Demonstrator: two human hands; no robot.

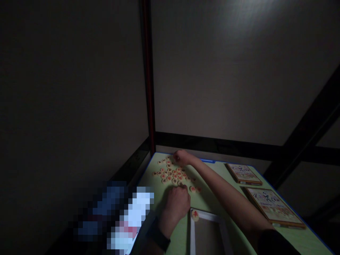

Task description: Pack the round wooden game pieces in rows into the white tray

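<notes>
Now curling the right hand point(183, 158) and the left hand point(177, 202) narrow, can't tell if holding anything. Seeing round game pieces point(174, 171) scattered between those fingers and off to their left, plus, just nearer than the left fingers, a white-rimmed tray point(209, 216) with a lone piece point(194, 215) at its corner.

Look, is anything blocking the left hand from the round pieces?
Nothing visible does: the left hand is right at the near edge of the round pieces, and the open box sits to its right, nearer the camera.
</notes>
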